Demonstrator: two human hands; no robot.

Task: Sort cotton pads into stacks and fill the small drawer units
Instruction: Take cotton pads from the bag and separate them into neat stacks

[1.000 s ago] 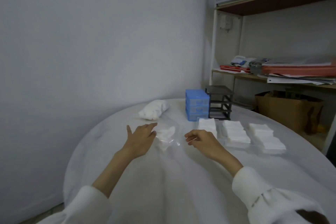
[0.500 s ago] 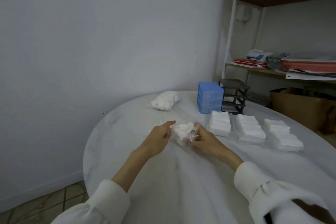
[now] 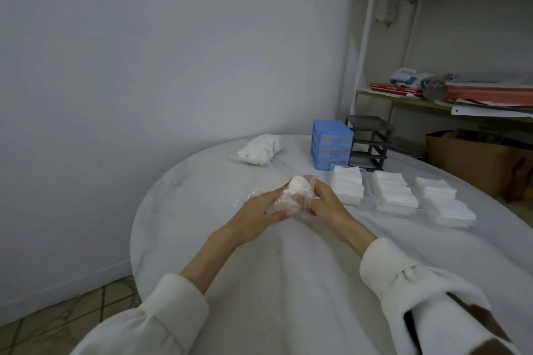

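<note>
Cotton pads (image 3: 297,192) in clear bag (image 3: 284,204), frame centre: left hand (image 3: 261,206) and right hand (image 3: 326,202) both grip it. Likely light, soft, film slippery; hold bag edges.

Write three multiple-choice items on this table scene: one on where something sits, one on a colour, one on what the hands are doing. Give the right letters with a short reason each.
1. Where does the black drawer unit stand?
A. right beside the blue drawer unit, at the back of the table
B. on the floor
C. on the shelf

2. What colour are the stacks of cotton pads?
A. pink
B. white
C. yellow

3. What are the hands doing?
A. lying flat on the table
B. opening a drawer
C. both holding a clear plastic bag of pads

Answers:
1. A: the two units stand side by side behind the stacks.
2. B: all the stacks are white.
3. C: the left hand and right hand grip the bag between them.
</note>
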